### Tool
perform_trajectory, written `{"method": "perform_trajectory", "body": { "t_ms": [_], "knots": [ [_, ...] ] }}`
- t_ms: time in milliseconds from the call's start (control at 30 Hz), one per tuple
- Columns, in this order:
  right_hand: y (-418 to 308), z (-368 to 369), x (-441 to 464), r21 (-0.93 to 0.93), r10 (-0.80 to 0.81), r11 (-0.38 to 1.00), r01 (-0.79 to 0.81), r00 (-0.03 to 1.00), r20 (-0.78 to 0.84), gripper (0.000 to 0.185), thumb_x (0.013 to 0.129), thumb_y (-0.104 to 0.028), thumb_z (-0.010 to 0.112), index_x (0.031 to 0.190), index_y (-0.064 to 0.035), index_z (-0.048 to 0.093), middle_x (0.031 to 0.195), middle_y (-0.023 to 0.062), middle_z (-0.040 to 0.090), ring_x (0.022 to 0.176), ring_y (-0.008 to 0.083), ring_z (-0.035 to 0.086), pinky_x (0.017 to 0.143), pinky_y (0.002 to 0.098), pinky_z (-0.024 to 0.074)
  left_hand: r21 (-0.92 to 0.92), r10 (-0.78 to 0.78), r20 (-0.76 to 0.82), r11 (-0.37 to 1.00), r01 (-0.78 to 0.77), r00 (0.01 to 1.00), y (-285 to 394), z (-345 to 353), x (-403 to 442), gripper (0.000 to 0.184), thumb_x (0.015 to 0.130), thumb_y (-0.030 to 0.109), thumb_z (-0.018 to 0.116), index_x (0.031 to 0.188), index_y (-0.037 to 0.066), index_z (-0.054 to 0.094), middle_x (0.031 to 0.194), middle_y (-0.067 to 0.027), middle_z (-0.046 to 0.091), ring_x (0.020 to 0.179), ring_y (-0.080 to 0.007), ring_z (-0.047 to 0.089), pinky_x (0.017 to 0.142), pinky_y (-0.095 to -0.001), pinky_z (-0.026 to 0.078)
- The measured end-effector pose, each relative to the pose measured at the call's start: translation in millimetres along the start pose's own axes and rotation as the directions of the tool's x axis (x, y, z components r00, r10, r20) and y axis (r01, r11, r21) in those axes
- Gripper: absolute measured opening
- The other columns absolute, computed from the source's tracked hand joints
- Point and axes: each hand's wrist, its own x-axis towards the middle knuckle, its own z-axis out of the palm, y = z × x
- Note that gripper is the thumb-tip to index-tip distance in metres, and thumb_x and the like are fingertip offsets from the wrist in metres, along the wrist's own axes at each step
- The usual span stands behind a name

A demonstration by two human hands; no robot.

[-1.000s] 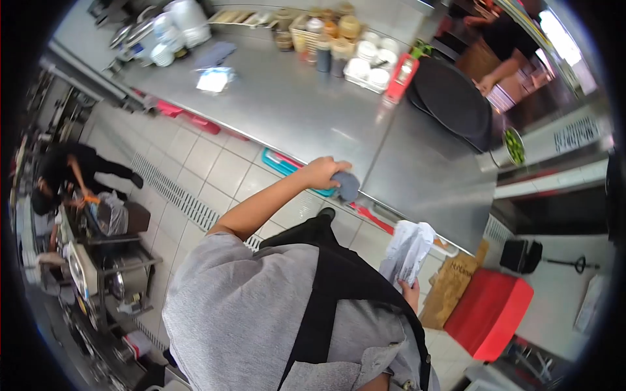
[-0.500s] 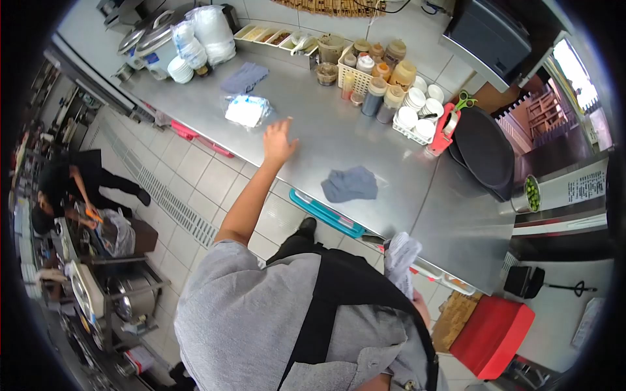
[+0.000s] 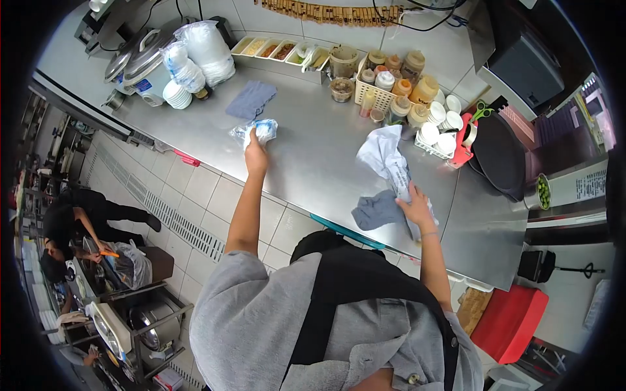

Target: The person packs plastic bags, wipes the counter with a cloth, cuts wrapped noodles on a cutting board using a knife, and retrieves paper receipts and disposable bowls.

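My left hand is closed on a small clear plastic packet with white and blue contents, at the counter's front left. My right hand grips a long white cloth with print on it, which stretches over the counter toward the sauce bottles. Beside that hand, partly under the white cloth, a crumpled grey-blue cloth lies near the front edge. A second grey-blue cloth rests just behind the packet.
Along the back of the steel counter stand stacked white cups, a sauce bottle basket and a tray of small white containers. Black round trays lie at right. A co-worker bends at the far left.
My left hand has reached the plastic packet and closed on it. My right hand has come up over the counter with the white cloth, now spread beside the grey-blue cloth.
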Motion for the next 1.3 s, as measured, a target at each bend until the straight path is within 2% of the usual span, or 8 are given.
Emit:
{"method": "perform_trajectory", "body": {
  "t_ms": [200, 300, 467, 567, 733, 800, 1100, 1300],
  "knots": [
    [-33.9, -18.7, -26.0, 0.26, 0.054, 0.966, -0.003, 0.98, -0.191, 0.065, 0.082, -0.041, 0.057, 0.13, -0.0019, 0.039, 0.122, 0.0234, 0.048, 0.11, 0.0388, 0.047, 0.093, 0.0443, 0.038, -0.539, 0.147, -0.286, 0.792, -0.286, 0.947, 73.1, -26.7, -60.8, 0.051, 0.077, -0.005, 0.052, 0.126, 0.002, 0.038, 0.1, -0.0231, 0.061, 0.087, -0.0331, 0.063, 0.071, -0.0368, 0.048],
    [-40.2, -42.9, -60.7, 0.866, -0.031, 0.033, -0.498, 0.866, 0.499, 0.081, 0.084, -0.067, 0.032, 0.138, -0.006, 0.026, 0.123, 0.021, 0.048, 0.101, 0.0341, 0.056, 0.074, 0.0454, 0.0494, -0.545, 0.362, -0.26, 0.71, -0.446, 0.895, 143.9, -26.6, -125.2, 0.053, 0.075, -0.005, 0.056, 0.125, -0.001, 0.039, 0.103, -0.018, 0.062, 0.089, -0.0275, 0.062, 0.076, -0.034, 0.047],
    [-18.3, -68.8, -135.6, 0.739, -0.073, -0.631, -0.235, 0.967, 0.245, 0.07, 0.086, -0.057, 0.042, 0.135, -0.008, 0.028, 0.122, 0.02, 0.048, 0.106, 0.0358, 0.053, 0.078, 0.0492, 0.0508, -0.805, 0.865, 0.218, 0.421, -0.418, 0.451, 219.3, 14.6, -236.6, 0.061, 0.069, 0.007, 0.068, 0.124, 0.001, 0.043, 0.106, -0.0158, 0.06, 0.1, -0.0298, 0.056, 0.087, -0.0363, 0.043],
    [54.6, -32.5, -194.3, 0.822, 0.361, -0.482, -0.304, 0.786, 0.502, 0.036, 0.082, -0.019, 0.057, 0.112, -0.0021, 0.047, 0.1, 0.0139, 0.056, 0.088, 0.0258, 0.058, 0.062, 0.0365, 0.0545, -0.907, 0.954, 0.292, 0.297, -0.3, 0.061, 255.4, 13.7, -259.5, 0.055, 0.066, 0.016, 0.075, 0.115, 0.003, 0.053, 0.108, -0.0152, 0.057, 0.103, -0.0296, 0.053, 0.087, -0.0357, 0.042],
    [106.4, -24.2, -322.3, 0.962, 0.715, -0.004, -0.274, 0.672, 0.194, 0.005, 0.075, -0.008, 0.058, 0.077, -0.0032, 0.056, 0.067, 0.0062, 0.052, 0.052, 0.0162, 0.052, 0.042, 0.0278, 0.048, -0.872, 0.93, 0.324, 0.364, -0.328, 0.172, 262.8, 20.8, -260.6, 0.043, 0.067, 0.012, 0.073, 0.107, 0.004, 0.059, 0.106, -0.0091, 0.061, 0.107, -0.027, 0.049, 0.091, -0.0367, 0.039],
    [133.1, -21.6, -349.0, 0.784, 0.681, -0.502, -0.365, 0.392, 0.618, 0.004, 0.076, -0.008, 0.053, 0.075, -0.0046, 0.055, 0.063, 0.0052, 0.051, 0.05, 0.0152, 0.051, 0.039, 0.0277, 0.0464, -0.845, 0.887, 0.361, 0.441, -0.302, 0.287, 255.8, 21.8, -262.8, 0.041, 0.066, 0.014, 0.074, 0.104, 0.005, 0.06, 0.105, -0.0096, 0.061, 0.106, -0.0281, 0.05, 0.09, -0.038, 0.039],
    [215.3, 123.4, -267.7, 0.936, 0.786, 0.248, -0.249, 0.616, -0.045, 0.036, 0.078, -0.004, 0.046, 0.114, -0.0012, 0.041, 0.081, 0.0116, 0.053, 0.067, 0.0205, 0.055, 0.059, 0.0333, 0.0492, -0.693, 0.833, 0.309, 0.528, -0.491, 0.459, 238.6, 10.7, -250.5, 0.04, 0.067, 0.018, 0.076, 0.103, 0.008, 0.062, 0.104, -0.0077, 0.061, 0.106, -0.0291, 0.049, 0.091, -0.0388, 0.04],
    [249.8, 159.1, -190.9, 0.249, 0.403, 0.905, -0.344, 0.881, -0.248, 0.031, 0.081, -0.02, 0.051, 0.105, -0.0022, 0.059, 0.107, 0.02, 0.059, 0.099, 0.0371, 0.054, 0.086, 0.042, 0.0425, -0.583, 0.798, 0.211, 0.566, -0.583, 0.564, 233.1, -12.1, -242.8, 0.04, 0.067, 0.019, 0.076, 0.104, 0.009, 0.062, 0.104, -0.0081, 0.061, 0.104, -0.0291, 0.051, 0.091, -0.0386, 0.04]
  ]
}}
